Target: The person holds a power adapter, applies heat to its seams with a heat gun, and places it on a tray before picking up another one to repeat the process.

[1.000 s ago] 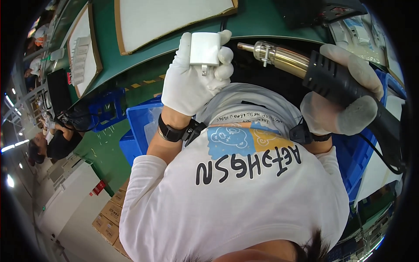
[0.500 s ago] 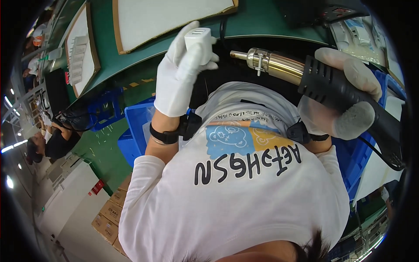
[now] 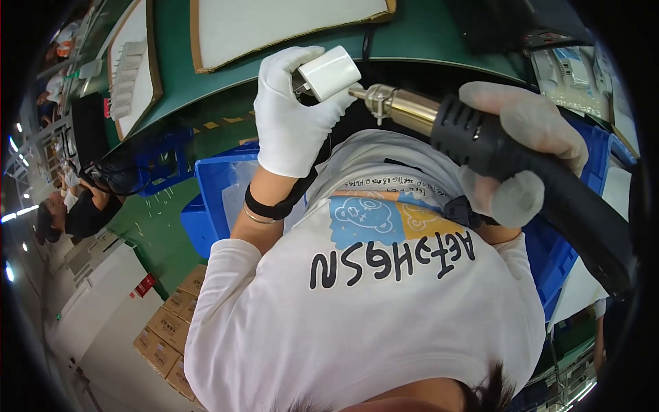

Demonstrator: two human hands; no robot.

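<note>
L grip (image 3: 292,120) narrowed to charger width; white charger (image 3: 331,73) pinched in fingers, held up by tabletop (image 3: 425,44) edge. Prongs aimed lower-L, long axis slanted up-R. Vs 0.5s ago: charger tipped over, heat gun (image 3: 467,130) nozzle brought nearer; contact can't be told. Gun gripped in R hand (image 3: 542,120), fingers wrapped.

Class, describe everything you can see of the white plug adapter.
The white plug adapter is a glossy, plastic-looking block with rounded edges. Metal shows at its lower-left end, where a prong sticks out. It is tilted, held up in the gloved left hand. A handheld tool's narrow metal nozzle sits by its lower-right end; whether they touch is unclear.
</note>
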